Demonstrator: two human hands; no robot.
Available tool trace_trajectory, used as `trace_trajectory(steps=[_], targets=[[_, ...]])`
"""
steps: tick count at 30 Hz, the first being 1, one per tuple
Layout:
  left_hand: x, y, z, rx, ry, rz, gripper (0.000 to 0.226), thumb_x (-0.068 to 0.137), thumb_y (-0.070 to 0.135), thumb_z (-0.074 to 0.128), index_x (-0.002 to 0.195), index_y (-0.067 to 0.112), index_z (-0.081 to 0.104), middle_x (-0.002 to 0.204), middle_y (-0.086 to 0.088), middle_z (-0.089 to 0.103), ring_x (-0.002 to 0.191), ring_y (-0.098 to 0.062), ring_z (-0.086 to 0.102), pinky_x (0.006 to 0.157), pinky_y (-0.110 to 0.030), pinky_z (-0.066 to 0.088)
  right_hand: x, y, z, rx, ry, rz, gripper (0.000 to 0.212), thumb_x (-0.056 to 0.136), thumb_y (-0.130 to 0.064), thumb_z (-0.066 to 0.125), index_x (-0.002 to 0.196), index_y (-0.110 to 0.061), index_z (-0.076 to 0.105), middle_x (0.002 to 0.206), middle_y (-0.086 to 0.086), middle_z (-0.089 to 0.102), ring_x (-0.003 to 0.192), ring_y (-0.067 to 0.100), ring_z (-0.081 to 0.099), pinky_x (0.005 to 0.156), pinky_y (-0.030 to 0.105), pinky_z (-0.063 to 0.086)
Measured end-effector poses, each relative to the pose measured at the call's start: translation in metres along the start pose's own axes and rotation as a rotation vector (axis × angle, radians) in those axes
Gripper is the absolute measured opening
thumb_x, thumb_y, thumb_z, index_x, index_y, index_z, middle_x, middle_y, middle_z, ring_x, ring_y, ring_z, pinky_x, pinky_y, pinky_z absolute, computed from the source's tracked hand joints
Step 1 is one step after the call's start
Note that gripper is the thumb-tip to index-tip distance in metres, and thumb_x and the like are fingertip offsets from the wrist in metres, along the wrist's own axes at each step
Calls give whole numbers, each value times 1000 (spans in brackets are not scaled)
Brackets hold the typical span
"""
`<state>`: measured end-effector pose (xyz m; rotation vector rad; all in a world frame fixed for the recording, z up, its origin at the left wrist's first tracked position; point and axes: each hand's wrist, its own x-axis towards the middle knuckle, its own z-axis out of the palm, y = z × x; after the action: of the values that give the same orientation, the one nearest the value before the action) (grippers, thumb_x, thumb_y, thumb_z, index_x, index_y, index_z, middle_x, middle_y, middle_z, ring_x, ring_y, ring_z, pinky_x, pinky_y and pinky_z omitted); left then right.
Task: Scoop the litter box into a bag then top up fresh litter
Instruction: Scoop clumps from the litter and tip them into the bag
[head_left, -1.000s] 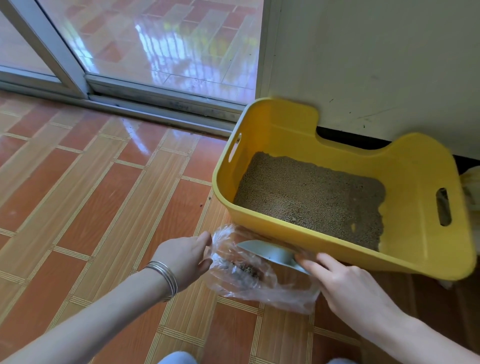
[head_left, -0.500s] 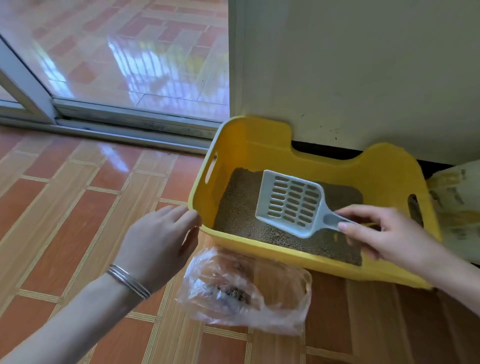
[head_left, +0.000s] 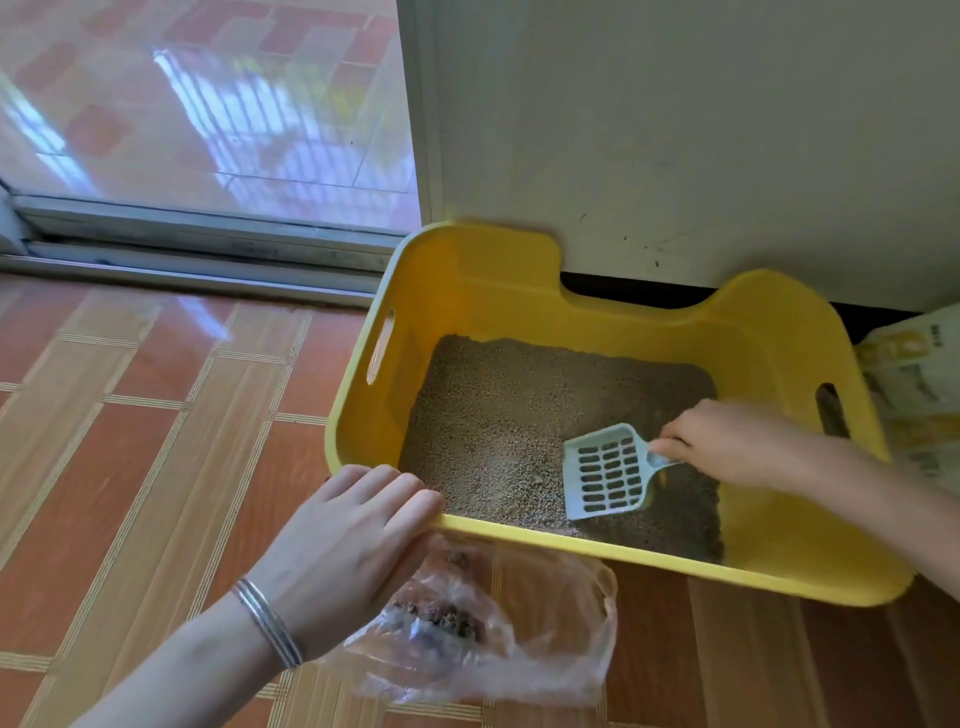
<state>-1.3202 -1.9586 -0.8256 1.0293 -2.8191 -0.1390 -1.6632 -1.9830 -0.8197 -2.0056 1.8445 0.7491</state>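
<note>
1. The clear plastic bag (head_left: 488, 629) lies slack on the floor at 6 o'clock, just outside the yellow litter box (head_left: 613, 548), some dark waste inside; its mouth looks half-collapsed, so a tipped load could miss it.
2. The left hand (head_left: 353, 551) rests on the box's near rim, fingers flat and together, gripping nothing I can make out. Half a second ago it hovered short of the rim.
3. The right hand (head_left: 727, 441), at 3 o'clock, pinches the handle of the slotted scoop (head_left: 608, 473), now down on the litter (head_left: 519, 415) rather than raised; lifting fast could flick grains over the rim.

tiled floor (head_left: 156, 441) | sliding-door track (head_left: 197, 249) | white wall (head_left: 701, 130)
</note>
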Motion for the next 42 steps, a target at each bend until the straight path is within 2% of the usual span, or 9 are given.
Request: trace_trajectory(steps=[4,7,13,19,25,29,35,38,42], targets=[[0,-4,8,17,-12,14,17,88,21,46,100,19,58,91,4,62,79,-18,60,78,-31,36,-3,-2,-1,-295,42,-79,46,93,-56,29,97,-27,64,64,-9,50,54,7,46,46,19,29],[-1,-4,11,12,5,11,23,78,16,58,101,18,57,92,4,62,80,-18,60,78,-29,38,-1,-9,6,-319,59,-68,45,96,-51,24,93,-28,62,61,-10,47,59,10,50,47,19,31],[0,-4,13,9,22,30,21,81,16,51,102,17,54,91,3,61,77,-20,59,76,-30,37,14,-34,18,-160,194,-62,44,96,-50,26,96,-28,63,55,-10,43,54,10,52,52,21,43],[0,-5,13,-2,33,16,20,83,16,47,102,17,54,89,2,61,75,-22,59,75,-31,37,41,-53,28,83,197,-135,40,95,-50,31,83,-27,61,53,-8,44,44,4,39,44,21,25],[0,-5,14,1,32,7,20,83,15,50,102,18,52,88,2,60,74,-21,57,75,-31,37,50,-55,35,283,143,-200,36,84,-60,50,86,-26,61,56,-7,54,47,6,45,49,23,31],[-1,-4,14,0,27,-9,16,86,17,46,101,19,52,87,4,60,74,-19,56,74,-30,38,40,-44,35,377,168,-195,29,82,-60,51,74,-32,54,55,-7,53,46,6,44,48,21,27],[-1,-3,13,4,22,-9,16,86,19,44,100,19,52,87,4,60,74,-20,58,75,-31,36,29,-22,28,587,291,-137,31,76,-63,50,81,-34,61,53,-2,59,41,7,45,46,22,32],[-1,-3,12,6,21,-7,18,85,19,44,101,20,52,88,4,60,75,-20,57,76,-30,36,26,-11,19,539,336,-115,44,72,-68,43,87,-32,63,52,-5,58,40,6,46,45,22,33],[-1,-3,13,11,18,-7,17,85,19,45,100,20,53,88,4,59,75,-20,57,76,-30,36,21,-4,6,245,254,-57,34,84,-59,47,90,-28,61,54,-9,52,42,3,44,44,18,28]])
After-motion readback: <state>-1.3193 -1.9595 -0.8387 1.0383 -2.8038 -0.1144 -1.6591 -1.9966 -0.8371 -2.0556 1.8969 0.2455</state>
